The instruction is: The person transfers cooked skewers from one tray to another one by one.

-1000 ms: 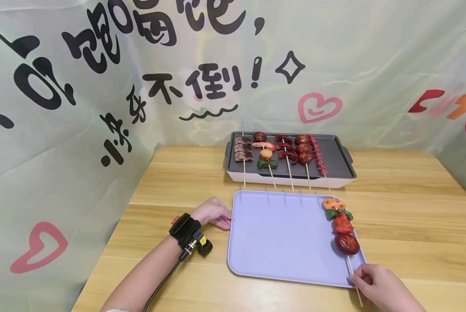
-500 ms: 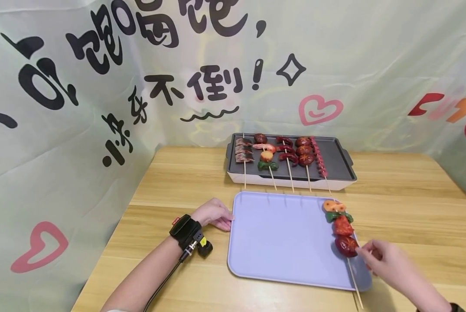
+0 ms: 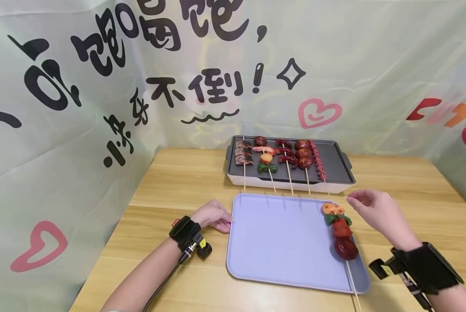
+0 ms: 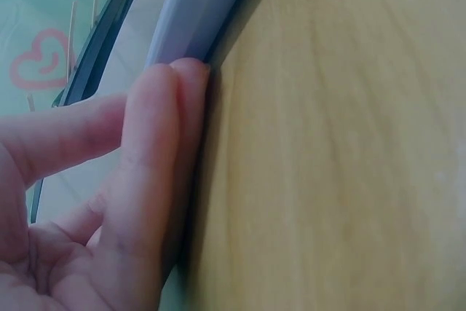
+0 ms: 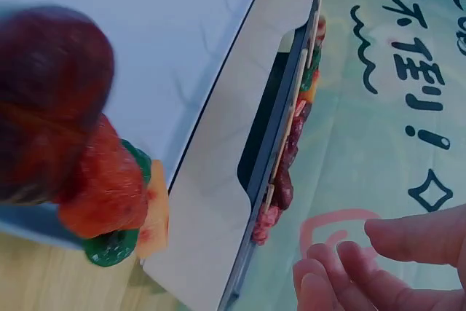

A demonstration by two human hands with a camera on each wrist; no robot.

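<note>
My left hand (image 3: 214, 216) pinches the left rim of a lilac tray (image 3: 283, 242); in the left wrist view its fingertips (image 4: 191, 71) lie against the tray's edge. Along the tray's right side lies a food skewer (image 3: 342, 227) with a carrot slice, green pepper, a red chunk and a mushroom cap, its bare stick reaching past the near edge. My right hand (image 3: 377, 212) hovers off the tray's far right corner, beside the carrot end. Nothing shows between its loosely bent fingers (image 5: 408, 242), which stand apart from the skewer.
Behind the tray stands a grill pan (image 3: 336, 162) on a white base, bearing several skewers whose sticks overhang its front. Among them are mushrooms (image 3: 304, 154) and fish pieces (image 3: 243, 152). A printed cloth (image 3: 269, 104) encloses the wooden table (image 3: 182, 182) at the back and sides.
My right hand let go of the skewer's stick, passed the mushroom and moved away toward the tray's far right corner. The skewer stays on the tray. My left hand keeps its place.
</note>
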